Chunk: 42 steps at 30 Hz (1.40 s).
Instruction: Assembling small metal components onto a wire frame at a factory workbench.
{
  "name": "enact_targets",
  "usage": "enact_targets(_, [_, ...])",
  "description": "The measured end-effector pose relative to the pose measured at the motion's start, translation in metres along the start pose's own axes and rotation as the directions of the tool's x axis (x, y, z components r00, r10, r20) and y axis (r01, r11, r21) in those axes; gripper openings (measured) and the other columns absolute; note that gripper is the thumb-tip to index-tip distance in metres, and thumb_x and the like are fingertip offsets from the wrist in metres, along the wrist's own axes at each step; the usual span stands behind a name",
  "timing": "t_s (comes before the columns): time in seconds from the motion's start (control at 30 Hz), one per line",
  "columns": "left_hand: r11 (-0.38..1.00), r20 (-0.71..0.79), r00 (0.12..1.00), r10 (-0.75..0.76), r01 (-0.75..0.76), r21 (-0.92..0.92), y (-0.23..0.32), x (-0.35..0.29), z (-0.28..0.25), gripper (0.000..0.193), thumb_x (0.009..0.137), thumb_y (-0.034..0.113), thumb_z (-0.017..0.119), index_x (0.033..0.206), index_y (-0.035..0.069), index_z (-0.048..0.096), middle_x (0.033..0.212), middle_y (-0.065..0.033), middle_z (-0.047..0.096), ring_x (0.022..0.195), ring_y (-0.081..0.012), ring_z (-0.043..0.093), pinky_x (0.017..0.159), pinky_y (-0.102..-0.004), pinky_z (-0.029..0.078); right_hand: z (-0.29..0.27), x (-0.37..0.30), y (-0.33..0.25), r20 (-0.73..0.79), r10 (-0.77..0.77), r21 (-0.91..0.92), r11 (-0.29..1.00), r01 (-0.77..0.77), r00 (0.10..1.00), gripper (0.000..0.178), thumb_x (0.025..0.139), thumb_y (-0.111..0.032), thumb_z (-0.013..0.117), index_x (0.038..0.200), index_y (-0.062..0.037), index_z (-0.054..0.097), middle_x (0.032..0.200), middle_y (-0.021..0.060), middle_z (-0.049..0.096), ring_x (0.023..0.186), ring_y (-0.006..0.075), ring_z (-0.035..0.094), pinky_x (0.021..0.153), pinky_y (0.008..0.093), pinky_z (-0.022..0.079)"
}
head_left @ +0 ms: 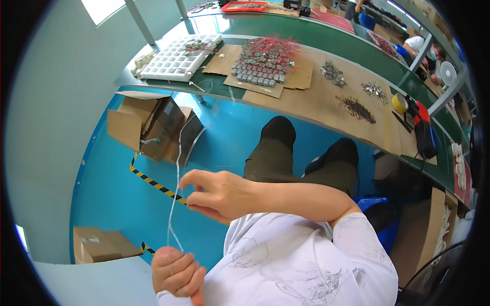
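Observation:
A thin white plastic strip (177, 168) runs down from the open cardboard box (153, 127) on the blue floor to my hands. My right hand (217, 195) reaches across my body and pinches the strip between thumb and fingers. My left hand (173, 270), low by my white shirt, is closed in a fist around the strip's lower end. My knees in dark trousers (278, 153) lie just beyond the right hand.
A long bench (326, 109) covered in cardboard sheets holds a heap of small grey parts with red wires (265, 56), a white compartment tray (176, 58), small metal piles, a yellow tape roll (399, 103) and a red-black tool (421, 127). A second box (99, 245) sits lower left. People work at the far right.

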<state>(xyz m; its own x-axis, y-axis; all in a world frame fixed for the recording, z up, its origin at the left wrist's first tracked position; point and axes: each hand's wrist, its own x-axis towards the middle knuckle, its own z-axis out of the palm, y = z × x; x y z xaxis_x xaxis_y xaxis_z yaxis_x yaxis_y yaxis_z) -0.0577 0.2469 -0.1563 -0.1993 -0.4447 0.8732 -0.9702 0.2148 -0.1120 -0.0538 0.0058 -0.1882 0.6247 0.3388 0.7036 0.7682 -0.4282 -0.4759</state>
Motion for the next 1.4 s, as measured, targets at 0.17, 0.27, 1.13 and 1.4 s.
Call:
enact_targets(0.17, [0.999, -0.269, 0.963, 0.011, 0.001, 0.045, 0.001, -0.003, -0.018, 0.074, 0.113, 0.06, 0.016, 0.073, 0.009, 0.054, 0.061, -0.0018, 0.054, 0.047, -0.0179, 0.054, 0.047, -0.0316, 0.04, 0.023, 0.025, -0.005, -0.142, -0.272, 0.045, 0.959, 0.281, 0.952, 0.016, 0.077, -0.006, 0.08, 0.079, -0.0029, 0.064, 0.143, 0.0292, 0.051, 0.134, 0.0467, 0.053, 0.106, 0.0576, 0.047])
enact_targets(0.27, [0.84, -0.475, 0.7, -0.533, 0.505, -0.198, -0.006, -0.033, -0.017, 0.061, 0.113, 0.048, 0.043, 0.07, 0.005, 0.055, 0.052, -0.003, 0.049, 0.044, -0.0152, 0.045, 0.048, -0.0314, 0.035, 0.033, 0.013, -0.004, -0.175, -0.266, 0.073, 0.956, 0.282, 0.948, 0.015, 0.081, -0.008, 0.078, 0.082, -0.0026, 0.064, 0.145, 0.0309, 0.05, 0.132, 0.0483, 0.054, 0.103, 0.0577, 0.048])
enact_targets(1.13, [-0.149, 0.693, 0.702, -0.164, 0.676, -0.721, -0.145, -0.026, 0.086, 0.129, 0.059, 0.099, 0.068, 0.117, -0.016, 0.07, 0.048, 0.0031, 0.045, 0.038, -0.0064, 0.041, 0.038, -0.0229, 0.025, -0.045, -0.097, -0.021, -0.223, 0.322, 0.037, 0.946, -0.323, 0.92, 0.092, 0.09, -0.026, 0.085, 0.162, -0.0012, 0.034, 0.148, 0.0237, 0.05, 0.126, 0.0378, 0.059, 0.104, 0.0426, 0.051])
enact_targets(1.4, [0.238, 0.412, 0.769, -0.488, 0.572, -0.785, -0.139, -0.021, 0.051, 0.089, 0.073, 0.082, 0.077, 0.08, -0.006, 0.072, 0.049, 0.0008, 0.048, 0.041, -0.0074, 0.042, 0.04, -0.0256, 0.029, -0.056, -0.097, -0.011, 0.039, 0.396, 0.426, 0.824, -0.374, 0.917, 0.021, 0.098, -0.011, 0.074, 0.115, -0.0005, 0.077, 0.077, 0.0105, 0.073, 0.063, 0.0188, 0.069, 0.058, 0.0304, 0.053])
